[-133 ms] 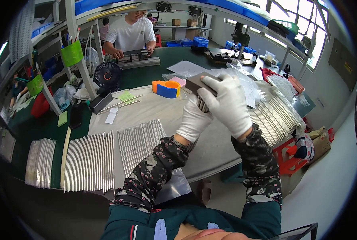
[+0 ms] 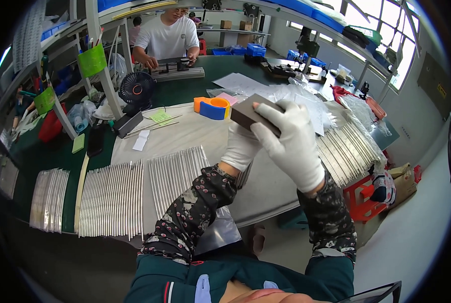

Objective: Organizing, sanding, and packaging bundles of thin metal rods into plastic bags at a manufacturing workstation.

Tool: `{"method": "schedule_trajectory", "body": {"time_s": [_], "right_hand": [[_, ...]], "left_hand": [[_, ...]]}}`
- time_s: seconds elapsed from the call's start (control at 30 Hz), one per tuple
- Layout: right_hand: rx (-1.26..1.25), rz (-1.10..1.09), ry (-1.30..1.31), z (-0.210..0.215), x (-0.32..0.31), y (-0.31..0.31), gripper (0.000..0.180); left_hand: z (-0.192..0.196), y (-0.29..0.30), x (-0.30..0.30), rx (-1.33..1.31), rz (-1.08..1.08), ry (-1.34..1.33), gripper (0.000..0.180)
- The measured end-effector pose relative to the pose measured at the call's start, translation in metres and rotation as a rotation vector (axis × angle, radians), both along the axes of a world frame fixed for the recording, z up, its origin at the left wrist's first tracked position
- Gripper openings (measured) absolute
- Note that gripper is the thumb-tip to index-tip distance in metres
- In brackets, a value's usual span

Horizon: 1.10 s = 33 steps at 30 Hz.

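Observation:
My right hand [image 2: 297, 144], in a white glove with a bare fingertip showing, is wrapped round a dark grey-brown rectangular block [image 2: 249, 112], like a sanding block. Just below it, my gloved left hand [image 2: 240, 147] is closed round a bundle of thin metal rods [image 2: 244, 177]. The rods show only beneath the wrist; the block and right hand hide their upper ends. Whether the block touches those ends cannot be seen. On the table left of my left arm lies a row of silver rods [image 2: 177, 174], with a second row [image 2: 112, 202] beside it.
More rods [image 2: 349, 151] lie at the right edge, near plastic wrap. An orange and blue tape dispenser [image 2: 213, 108] stands beyond my hands. A small black fan [image 2: 137, 90] is at the left. Across the table a person in a white shirt [image 2: 166, 40] works at a metal fixture [image 2: 180, 74].
The block in my right hand has tilted and shifted slightly down and left, now covering the rod ends that showed before. The view has shifted slightly.

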State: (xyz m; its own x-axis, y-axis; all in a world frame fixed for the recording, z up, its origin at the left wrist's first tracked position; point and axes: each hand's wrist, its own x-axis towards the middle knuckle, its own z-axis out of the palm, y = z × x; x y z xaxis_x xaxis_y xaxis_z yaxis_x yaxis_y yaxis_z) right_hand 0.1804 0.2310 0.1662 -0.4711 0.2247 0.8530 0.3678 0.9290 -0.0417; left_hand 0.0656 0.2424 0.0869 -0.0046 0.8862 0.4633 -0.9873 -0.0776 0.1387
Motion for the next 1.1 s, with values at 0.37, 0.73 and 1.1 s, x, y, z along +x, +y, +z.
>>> {"method": "schedule_trajectory", "body": {"time_s": [0.37,0.73,1.1], "right_hand": [[-0.077,-0.197,-0.149,0.009,-0.026,0.018,0.030],[0.029,-0.049,-0.044,0.004,-0.013,0.001,0.029],[-0.093,-0.110,-0.134,0.010,-0.022,0.011,0.032]], "left_hand": [[0.004,0.004,-0.003,0.005,1.454,1.636,0.042],[0.004,-0.002,-0.001,-0.066,0.227,0.110,0.045],[-0.005,0.007,-0.004,-0.035,1.074,0.951,0.039]]}}
